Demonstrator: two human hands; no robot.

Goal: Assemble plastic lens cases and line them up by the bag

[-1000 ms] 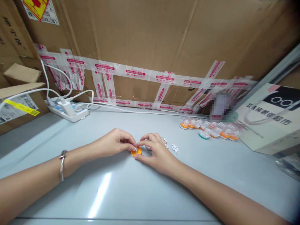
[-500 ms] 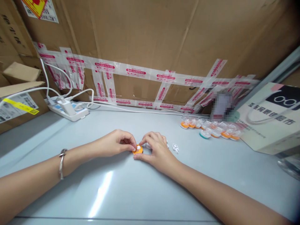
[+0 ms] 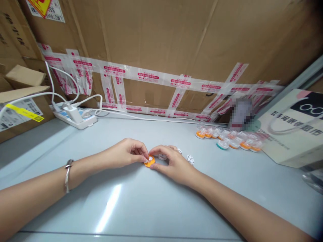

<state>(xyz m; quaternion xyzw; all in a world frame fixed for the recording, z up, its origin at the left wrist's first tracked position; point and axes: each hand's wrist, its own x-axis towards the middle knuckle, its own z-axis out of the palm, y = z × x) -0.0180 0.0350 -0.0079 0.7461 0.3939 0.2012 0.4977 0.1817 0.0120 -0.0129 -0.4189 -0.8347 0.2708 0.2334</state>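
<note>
A small round orange piece (image 3: 149,163) with white parts on its top lies on the table between my hands. My left hand (image 3: 131,153) is closed in a pinch, its thumb and index fingertips over the left side of the orange piece; a bit of white shows there, but what they pinch is too small to make out. At the right edge of that piece, my right hand (image 3: 174,164) grips with thumb and forefinger. Partly behind the right hand's fingers lies a whitish part (image 3: 163,156). A flat white part with holes (image 3: 190,159) lies just beyond the right hand.
Several small clear-topped pieces with orange or teal bases (image 3: 234,141) stand at the back right, beside a paper bag (image 3: 285,134). A power strip (image 3: 75,117) with white cables sits back left near an opened carton (image 3: 22,111). A large taped carton (image 3: 151,40) walls the back.
The view has shifted slightly. My right hand's fingers have shifted a little around the orange piece, showing more of the white parts behind them. The left hand keeps its pinch.
</note>
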